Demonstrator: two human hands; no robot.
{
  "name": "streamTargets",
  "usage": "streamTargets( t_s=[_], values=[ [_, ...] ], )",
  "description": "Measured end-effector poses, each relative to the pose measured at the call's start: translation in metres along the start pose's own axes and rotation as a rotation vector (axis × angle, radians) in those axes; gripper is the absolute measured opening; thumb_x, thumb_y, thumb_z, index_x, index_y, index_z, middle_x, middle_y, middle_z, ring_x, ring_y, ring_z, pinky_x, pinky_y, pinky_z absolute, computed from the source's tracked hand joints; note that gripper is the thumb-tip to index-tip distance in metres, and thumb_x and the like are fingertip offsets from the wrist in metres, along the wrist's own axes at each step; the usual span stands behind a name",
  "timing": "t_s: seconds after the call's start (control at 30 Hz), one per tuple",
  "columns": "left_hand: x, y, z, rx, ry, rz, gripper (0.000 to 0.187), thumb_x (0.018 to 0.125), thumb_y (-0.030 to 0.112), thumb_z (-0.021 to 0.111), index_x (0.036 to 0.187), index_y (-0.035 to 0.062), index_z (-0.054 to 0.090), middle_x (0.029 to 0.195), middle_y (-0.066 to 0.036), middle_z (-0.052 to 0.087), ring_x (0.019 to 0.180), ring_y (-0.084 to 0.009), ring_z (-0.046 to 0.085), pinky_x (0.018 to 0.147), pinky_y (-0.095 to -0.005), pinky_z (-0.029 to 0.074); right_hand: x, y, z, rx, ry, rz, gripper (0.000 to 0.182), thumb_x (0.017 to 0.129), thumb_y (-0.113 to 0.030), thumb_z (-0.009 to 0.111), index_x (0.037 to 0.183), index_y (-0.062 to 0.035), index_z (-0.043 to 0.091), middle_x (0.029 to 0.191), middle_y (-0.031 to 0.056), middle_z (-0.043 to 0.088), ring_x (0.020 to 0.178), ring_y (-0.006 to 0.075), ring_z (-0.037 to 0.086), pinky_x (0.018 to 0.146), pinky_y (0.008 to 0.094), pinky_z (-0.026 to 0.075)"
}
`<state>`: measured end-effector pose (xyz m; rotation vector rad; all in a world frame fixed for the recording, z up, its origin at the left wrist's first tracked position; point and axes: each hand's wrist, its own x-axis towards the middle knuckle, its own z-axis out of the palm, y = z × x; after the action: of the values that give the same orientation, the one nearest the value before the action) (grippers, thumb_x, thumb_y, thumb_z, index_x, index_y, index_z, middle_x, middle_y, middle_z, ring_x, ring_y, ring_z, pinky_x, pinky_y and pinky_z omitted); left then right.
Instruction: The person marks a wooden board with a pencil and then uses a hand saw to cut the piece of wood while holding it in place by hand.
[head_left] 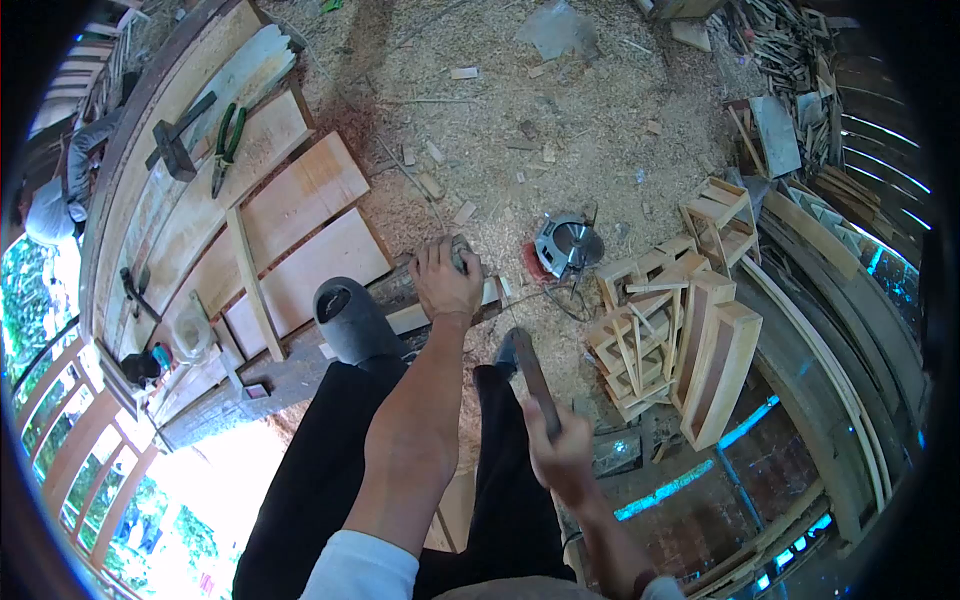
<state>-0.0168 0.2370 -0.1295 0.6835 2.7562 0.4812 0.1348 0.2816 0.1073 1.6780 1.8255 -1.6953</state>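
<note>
My left hand (446,282) is closed, fingers curled over a small grey-brown piece (460,254) at the end of a dark wooden beam (400,306). A pale wood strip (408,320) lies along that beam, just under my wrist. What my left fingers grip is mostly hidden; I cannot tell its kind. My right hand (562,452), closer to my body, is wrapped round one end of a brown wooden stick (535,375), which points up and away from me. My grey shoe (352,318) rests at the beam, left of my left forearm.
A circular saw (568,246) sits on the sawdust-covered ground (450,130), right of my left hand. Small wooden frames (640,340) are piled at right. On planks (300,200) at left lie a hammer (176,152) and green-handled pliers (228,148). Another person (62,195) is at far left.
</note>
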Motion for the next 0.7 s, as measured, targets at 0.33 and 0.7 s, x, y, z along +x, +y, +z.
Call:
streamTargets(
  t_s=[0.33,0.7],
  values=[
    [-0.001,0.002,-0.003,0.074,-0.030,-0.012,0.041,0.083,0.029,0.050,0.113,0.0051,0.064,0.113,-0.013,0.063,0.112,-0.0272,0.052,0.103,-0.0410,0.033,0.027,0.004,0.008,-0.105,-0.058,0.162,0.023,0.090,-0.018,0.059,0.087,0.0031,0.066,0.054,0.0182,0.057,0.048,0.0199,0.060,0.047,0.0363,0.043],
    [0.001,0.005,-0.002,0.050,-0.008,-0.013,0.039,0.084,0.028,0.051,0.113,0.0049,0.063,0.115,-0.012,0.063,0.114,-0.0273,0.052,0.104,-0.0417,0.032,0.076,0.029,0.039,-0.045,0.055,-0.034,0.043,0.088,-0.035,0.057,0.069,0.0032,0.062,0.056,0.0242,0.056,0.057,0.0395,0.062,0.054,0.0442,0.046]
  ],
)
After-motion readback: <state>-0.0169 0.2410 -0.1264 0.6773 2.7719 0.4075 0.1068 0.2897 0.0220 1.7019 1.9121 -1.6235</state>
